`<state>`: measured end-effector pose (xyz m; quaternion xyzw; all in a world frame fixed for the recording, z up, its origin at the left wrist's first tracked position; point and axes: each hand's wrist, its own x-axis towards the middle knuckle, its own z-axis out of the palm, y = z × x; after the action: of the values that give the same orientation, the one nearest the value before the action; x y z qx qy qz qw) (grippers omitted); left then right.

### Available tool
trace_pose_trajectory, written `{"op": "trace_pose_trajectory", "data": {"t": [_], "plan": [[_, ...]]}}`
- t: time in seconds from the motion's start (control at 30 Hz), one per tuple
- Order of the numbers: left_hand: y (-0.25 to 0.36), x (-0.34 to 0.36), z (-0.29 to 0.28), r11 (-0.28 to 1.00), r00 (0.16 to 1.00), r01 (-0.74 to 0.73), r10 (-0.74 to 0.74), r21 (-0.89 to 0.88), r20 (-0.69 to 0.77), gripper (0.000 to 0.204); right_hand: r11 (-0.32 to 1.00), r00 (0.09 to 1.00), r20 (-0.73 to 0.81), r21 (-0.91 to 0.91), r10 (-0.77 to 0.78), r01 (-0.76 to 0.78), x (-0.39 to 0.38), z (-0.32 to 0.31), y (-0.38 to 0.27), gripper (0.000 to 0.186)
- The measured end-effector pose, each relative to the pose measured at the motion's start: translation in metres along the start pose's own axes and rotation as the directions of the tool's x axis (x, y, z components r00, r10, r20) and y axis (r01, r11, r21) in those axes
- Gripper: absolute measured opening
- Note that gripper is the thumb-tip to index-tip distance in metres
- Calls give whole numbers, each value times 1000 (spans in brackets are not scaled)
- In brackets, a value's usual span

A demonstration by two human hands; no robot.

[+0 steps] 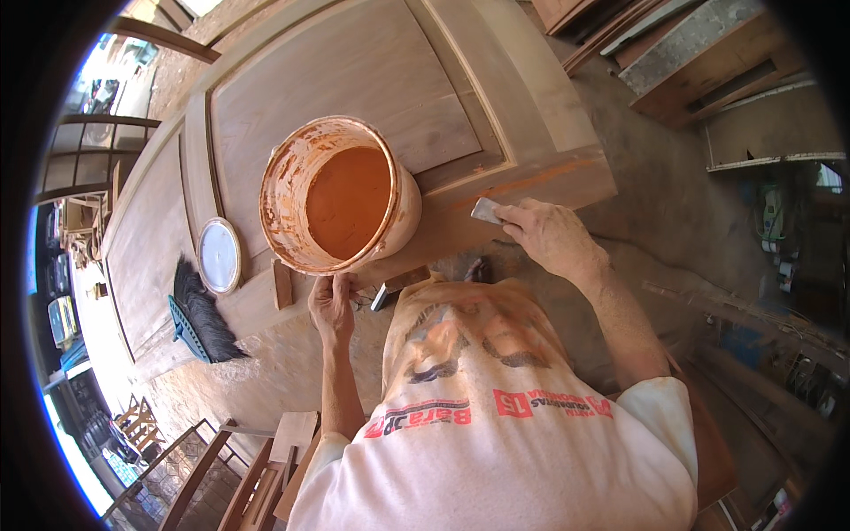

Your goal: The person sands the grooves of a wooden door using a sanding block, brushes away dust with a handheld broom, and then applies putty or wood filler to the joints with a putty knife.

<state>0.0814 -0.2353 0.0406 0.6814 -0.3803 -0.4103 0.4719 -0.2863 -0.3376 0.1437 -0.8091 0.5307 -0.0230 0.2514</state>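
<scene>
A panelled wooden door [354,75] lies flat in front of me. On it stands a whitish bucket [405,208], smeared inside and holding orange-brown paste [350,202]. My left hand [332,305] is closed at the bucket's near rim, its fingertips partly hidden there. In my right hand [558,237] a small flat scraper [485,211] is pinched, its pale blade over the door's near right edge. An orange smear [540,179] runs along the wood just beyond that blade.
Left of the bucket lie a round pale lid [219,256] and a black-bristled brush [202,314]. A small wood block [282,283] sits by the door's near edge. Boards [708,66] are stacked at the far right; wooden frames [204,473] stand at the lower left.
</scene>
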Motion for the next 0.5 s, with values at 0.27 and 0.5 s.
{"op": "trace_pose_trajectory", "data": {"t": [0.27,0.5], "plan": [[-5,9,-2,999,999,30,-29,-29,43,21,859,951,242,-428,-191,281,60,11,-50,18],[-1,7,-8,996,991,86,-85,-12,108,19,774,911,412,-579,5,257,74,-14,-54,13]]}}
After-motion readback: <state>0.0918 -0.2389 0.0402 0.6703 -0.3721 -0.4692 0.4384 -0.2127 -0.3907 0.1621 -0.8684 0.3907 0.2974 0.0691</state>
